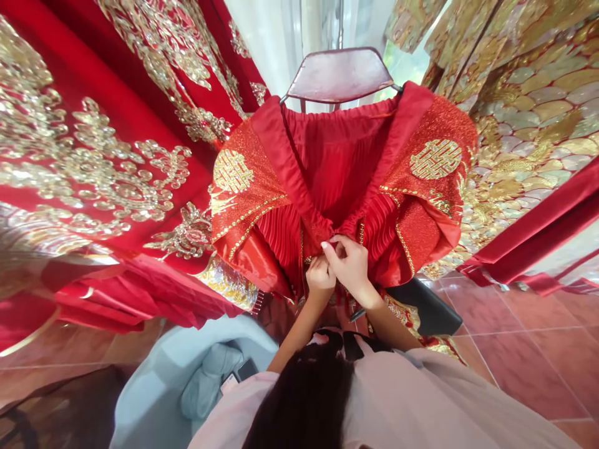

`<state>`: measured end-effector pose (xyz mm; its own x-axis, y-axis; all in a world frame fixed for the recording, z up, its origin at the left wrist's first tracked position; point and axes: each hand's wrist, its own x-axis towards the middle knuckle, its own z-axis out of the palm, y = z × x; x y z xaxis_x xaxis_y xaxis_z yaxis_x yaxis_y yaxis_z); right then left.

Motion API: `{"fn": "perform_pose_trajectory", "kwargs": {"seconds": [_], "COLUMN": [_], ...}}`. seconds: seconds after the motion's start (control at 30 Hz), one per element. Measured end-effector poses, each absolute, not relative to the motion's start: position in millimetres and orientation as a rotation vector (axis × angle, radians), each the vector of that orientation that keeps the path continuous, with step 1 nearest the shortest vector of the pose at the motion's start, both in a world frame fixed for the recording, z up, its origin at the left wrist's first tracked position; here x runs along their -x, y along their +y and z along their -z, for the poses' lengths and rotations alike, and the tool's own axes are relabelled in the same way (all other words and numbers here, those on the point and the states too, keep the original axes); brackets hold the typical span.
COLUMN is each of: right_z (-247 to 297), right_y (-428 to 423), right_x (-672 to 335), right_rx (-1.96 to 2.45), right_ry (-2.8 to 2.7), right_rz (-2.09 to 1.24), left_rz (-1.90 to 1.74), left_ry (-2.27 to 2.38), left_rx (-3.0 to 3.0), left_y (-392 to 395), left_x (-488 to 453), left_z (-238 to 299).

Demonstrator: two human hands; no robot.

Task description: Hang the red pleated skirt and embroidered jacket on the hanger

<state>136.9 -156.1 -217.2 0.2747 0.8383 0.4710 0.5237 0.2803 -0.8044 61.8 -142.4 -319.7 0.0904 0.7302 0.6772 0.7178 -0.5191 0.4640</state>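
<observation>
A red pleated garment (322,156) with a gathered edge, gold double-happiness emblems and gold bead trim hangs over the metal chair back (344,76). At the low point of its V-shaped gathered edge, my right hand (352,265) pinches the fabric between thumb and fingers. My left hand (321,274) is curled closed just below and to the left, gripping the garment's front beside the right hand. The two hands touch. Whether a cord or thread lies between the fingertips is hidden.
Red cloth with silver-gold beadwork (116,149) fills the left side. Gold scale-patterned fabric (543,125) hangs at right. A light-blue chair (145,380) holding a grey-blue cloth bundle and a phone (246,370) stands lower left. A black object (428,308) lies near the tiled floor (528,362).
</observation>
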Motion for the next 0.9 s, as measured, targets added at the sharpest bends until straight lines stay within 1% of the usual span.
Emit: {"fn": "perform_pose_trajectory", "kwargs": {"seconds": [0.1, 0.27, 0.43, 0.53, 0.63, 0.7, 0.8, 0.9], "right_z": [221, 235, 252, 253, 243, 233, 219, 217], "right_y": [-154, -159, -170, -175, -181, -184, -177, -160], "right_x": [-138, -141, -137, -136, -144, -154, -168, -169], "right_rx": [1.44, 1.329, 1.226, 1.188, 1.205, 1.21, 1.286, 1.386], "right_ry": [-1.446, -1.468, -1.568, -1.638, -1.707, -1.649, -1.449, -1.449], "right_rz": [-0.209, -0.214, -0.241, -0.245, -0.332, -0.363, -0.312, -0.382], "left_rz": [-1.453, -1.442, -1.696, -1.602, -1.488, -1.463, -1.426, -1.374], "left_ry": [1.469, 1.379, 1.297, 1.22, 1.196, 1.188, 1.157, 1.139], "left_rx": [-2.322, -2.274, -1.865, -1.712, -1.561, -1.473, -1.341, -1.293], "left_y": [-150, -157, -162, -159, -153, -152, -155, -162], "left_x": [-57, -43, -33, -35, -37, -36, -32, -30], "left_z": [312, 296, 264, 247, 239, 236, 236, 239]}}
